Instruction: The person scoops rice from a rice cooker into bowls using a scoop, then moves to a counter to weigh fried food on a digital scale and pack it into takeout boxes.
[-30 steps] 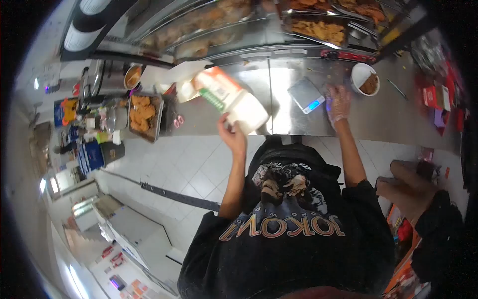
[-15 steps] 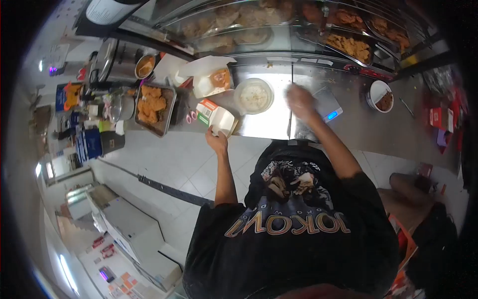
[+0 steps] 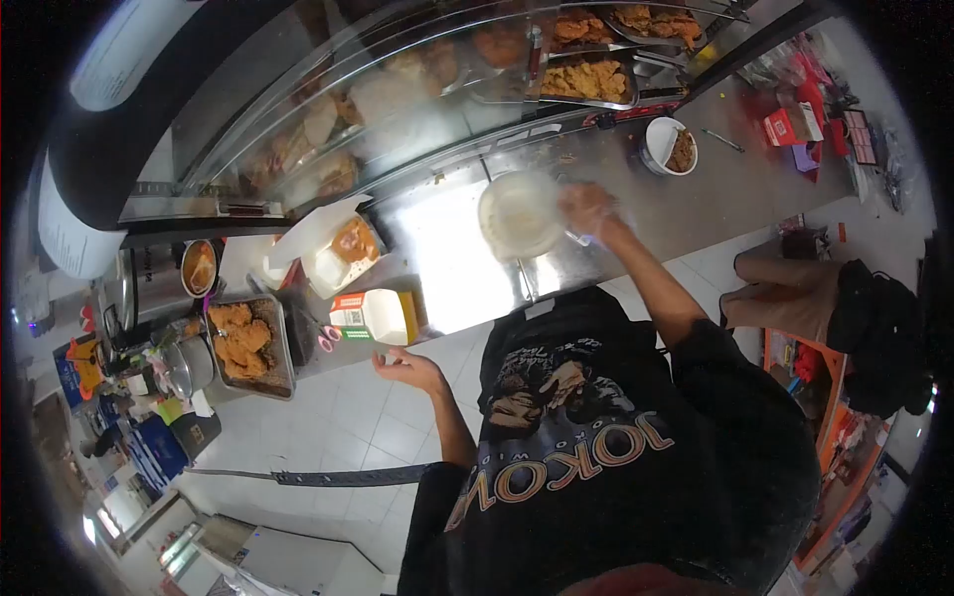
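Observation:
My right hand [image 3: 591,212], smeared by motion, is closed at the right rim of a round pale bowl [image 3: 519,214]. The bowl is also blurred, so its whitish contents are hard to make out. It covers most of the digital scale, whose blue-lit display [image 3: 578,238] shows beside my wrist. Just off the counter's front edge, my left hand [image 3: 410,371] is open, palm up and empty. Above its fingers stands an open paper food box [image 3: 386,316], white inside with orange, green and yellow outer faces.
Left on the counter are a metal tray of fried chicken [image 3: 288,368], pink-handled scissors [image 3: 328,340] and an open box with orange-brown food [image 3: 353,241]. A white tub [image 3: 651,149] and a pen [image 3: 723,140] lie right. The glass display case [image 3: 397,149] runs along the back.
The view has turned and shifted rightward. My left hand has let go of the paper box. My right hand has reached the bowl, which has moved right from the bright panel onto the scale.

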Tool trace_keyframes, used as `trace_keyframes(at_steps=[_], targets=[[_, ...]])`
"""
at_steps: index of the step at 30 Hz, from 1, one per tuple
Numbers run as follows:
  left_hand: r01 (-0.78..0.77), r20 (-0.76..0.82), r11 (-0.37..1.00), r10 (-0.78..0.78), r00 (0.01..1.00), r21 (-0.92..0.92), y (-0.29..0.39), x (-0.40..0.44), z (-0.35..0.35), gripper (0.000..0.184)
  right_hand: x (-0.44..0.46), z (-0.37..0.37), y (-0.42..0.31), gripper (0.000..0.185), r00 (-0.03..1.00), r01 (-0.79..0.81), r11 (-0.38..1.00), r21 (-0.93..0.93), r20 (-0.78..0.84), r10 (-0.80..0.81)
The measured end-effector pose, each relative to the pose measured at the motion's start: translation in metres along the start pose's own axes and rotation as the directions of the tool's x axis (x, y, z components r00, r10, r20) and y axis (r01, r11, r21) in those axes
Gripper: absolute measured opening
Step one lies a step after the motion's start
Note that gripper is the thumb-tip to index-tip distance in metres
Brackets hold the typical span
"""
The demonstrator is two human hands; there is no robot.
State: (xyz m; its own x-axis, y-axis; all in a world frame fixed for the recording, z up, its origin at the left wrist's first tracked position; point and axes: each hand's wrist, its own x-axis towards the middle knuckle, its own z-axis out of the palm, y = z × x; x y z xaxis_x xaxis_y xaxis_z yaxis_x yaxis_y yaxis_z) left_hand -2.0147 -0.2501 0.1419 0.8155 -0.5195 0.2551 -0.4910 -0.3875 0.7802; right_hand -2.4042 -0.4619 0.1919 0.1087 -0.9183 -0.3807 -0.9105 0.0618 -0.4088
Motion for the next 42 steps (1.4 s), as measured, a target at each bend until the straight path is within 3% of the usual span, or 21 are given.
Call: trace_keyframes(at_steps=[1,2,4,6,8,9,10,11,13,15,18,21,22,25,27,30,34,36,39,41,42], targets=[[-0.123,-0.092,0.979,0.139,0.986,0.161,-0.006,-0.003,0.003,0.047,-0.002,-0.007,0.023,0.03,0.999,0.029,0.993,-0.11,-0.02,-0.032],[-0.127,-0.058,0.976,0.139,0.989,0.175,0.005,-0.008,0.002,0.043,-0.004,-0.011,0.045,0.032,0.997,0.055,0.975,-0.214,-0.039,-0.065],[-0.141,0.011,0.967,0.142,0.99,0.211,0.049,-0.027,-0.007,0.035,0.004,-0.015,0.067,0.035,0.996,-0.004,0.978,-0.209,-0.09,-0.015],[-0.038,0.326,0.974,0.112,0.939,-0.222,0.082,-0.055,0.01,0.019,0.01,-0.01,0.082,0.04,0.982,-0.156,0.988,0.003,-0.106,0.155],[-0.005,0.704,0.986,0.121,0.7,-0.164,0.148,-0.082,0.032,0.01,0.0,-0.037,0.087,0.043,0.997,0.009,0.999,0.043,-0.077,-0.006],[-0.132,0.713,0.954,0.288,0.639,-0.268,0.162,-0.102,0.051,0.009,-0.006,-0.044,0.092,0.045,0.994,0.094,0.993,0.071,-0.061,-0.089],[0.025,0.793,0.976,0.161,0.588,-0.217,0.177,-0.122,0.067,0.008,-0.01,-0.037,0.103,0.046,0.994,0.045,0.99,0.131,-0.105,-0.032],[0.035,0.85,0.988,0.11,0.516,-0.149,0.198,-0.135,0.076,0.01,-0.012,-0.031,0.117,0.047,0.988,-0.002,0.982,0.19,-0.151,0.031],[-0.038,0.774,0.97,0.216,0.595,-0.241,0.206,-0.162,0.106,0.018,-0.012,-0.026,0.14,0.046,0.986,-0.016,0.966,0.259,-0.155,0.058],[0.145,0.774,0.976,0.032,0.632,-0.16,0.221,-0.176,0.118,0.024,-0.025,-0.023,0.155,0.042,0.998,0.035,0.961,0.273,-0.059,-0.019],[0.144,0.739,0.985,-0.031,0.673,-0.09,0.202,-0.187,0.132,0.026,-0.059,-0.061,0.124,0.033,0.984,0.134,0.987,0.094,0.107,-0.144],[0.151,0.733,0.984,-0.033,0.679,-0.095,0.2,-0.197,0.129,0.023,-0.062,-0.031,0.138,0.029,0.875,0.471,0.881,-0.035,-0.108,-0.472],[0.12,0.708,0.977,0.041,0.705,-0.176,0.198,-0.201,0.13,0.023,-0.06,-0.029,0.141,0.03,0.876,0.474,0.879,-0.046,-0.078,-0.477],[0.215,0.751,0.975,-0.106,0.652,-0.049,0.205,-0.206,0.121,0.025,-0.052,-0.026,0.147,0.032,0.878,0.474,0.872,-0.121,-0.005,-0.478],[0.21,0.739,0.974,-0.082,0.668,-0.081,0.2,-0.21,0.123,0.026,-0.052,-0.022,0.146,0.034,0.887,0.454,0.867,-0.207,0.018,-0.461],[0.219,0.744,0.971,-0.077,0.664,-0.094,0.186,-0.21,0.127,0.025,-0.045,-0.033,0.138,0.038,0.896,0.421,0.875,-0.24,0.259,-0.361],[0.352,0.778,0.933,-0.163,0.607,-0.079,0.201,-0.202,0.119,0.022,-0.042,-0.03,0.152,0.037,0.902,0.418,0.905,-0.08,0.156,-0.402],[0.291,0.77,0.947,-0.085,0.633,-0.135,0.175,-0.2,0.124,0.023,-0.042,-0.024,0.16,0.038,0.879,0.47,0.877,0.095,0.037,-0.475],[0.296,0.773,0.947,-0.097,0.627,-0.121,0.169,-0.192,0.127,0.022,-0.039,-0.034,0.155,0.032,0.958,0.283,0.837,0.468,-0.1,-0.267],[0.299,0.78,0.949,-0.112,0.616,-0.1,0.165,-0.185,0.128,0.02,-0.041,-0.099,0.12,0.03,0.806,0.478,0.868,0.136,-0.461,-0.372],[0.285,0.785,0.953,-0.1,0.612,-0.1,0.157,-0.183,0.13,0.019,-0.04,-0.133,0.1,0.03,0.735,0.524,0.852,-0.002,-0.504,-0.453]])
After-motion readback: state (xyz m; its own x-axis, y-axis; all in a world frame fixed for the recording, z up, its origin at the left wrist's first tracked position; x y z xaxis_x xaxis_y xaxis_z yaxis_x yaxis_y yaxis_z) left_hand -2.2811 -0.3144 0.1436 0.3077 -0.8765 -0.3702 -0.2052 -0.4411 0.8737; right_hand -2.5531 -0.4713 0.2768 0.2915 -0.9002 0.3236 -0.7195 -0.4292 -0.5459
